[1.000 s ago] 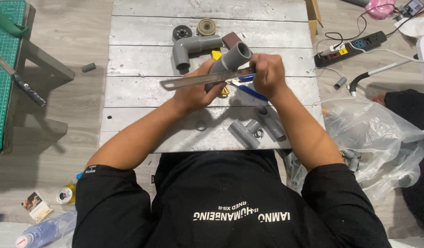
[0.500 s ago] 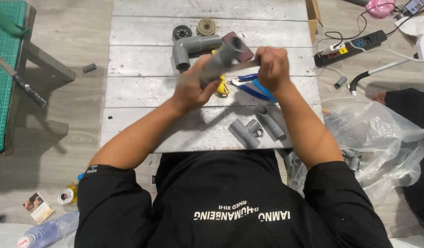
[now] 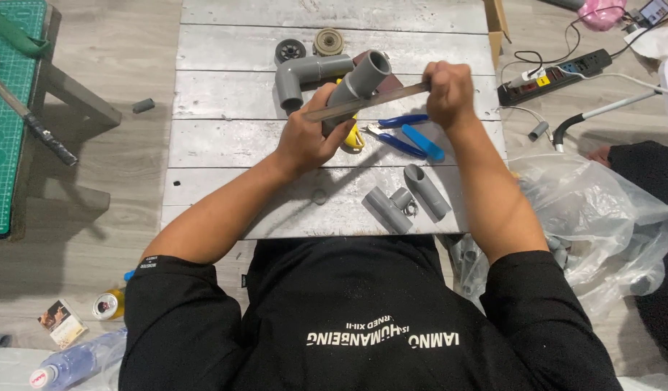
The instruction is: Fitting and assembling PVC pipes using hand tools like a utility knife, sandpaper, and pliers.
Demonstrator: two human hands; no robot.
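My left hand [image 3: 310, 137] grips a grey plastic pipe [image 3: 361, 82] and holds it up over the white plank table [image 3: 225, 145], open end tilted toward the camera. My right hand [image 3: 447, 92] is closed on the end of a long flat metal blade [image 3: 363, 102], which lies across the pipe's side. A yellow object [image 3: 354, 137] shows partly under my left hand.
A grey elbow pipe [image 3: 299, 74], two small wheels [image 3: 309, 46] and blue-handled pliers [image 3: 406, 137] lie on the table. Several short grey pipe pieces [image 3: 408, 199] sit near the front edge. A plastic bag [image 3: 594, 217] and a power strip [image 3: 555, 76] lie right; a green mat [image 3: 5, 108] lies left.
The pipe has been turned more upright, and the metal blade is laid across it again. My right hand has risen from the pliers' side up to the blade's end.
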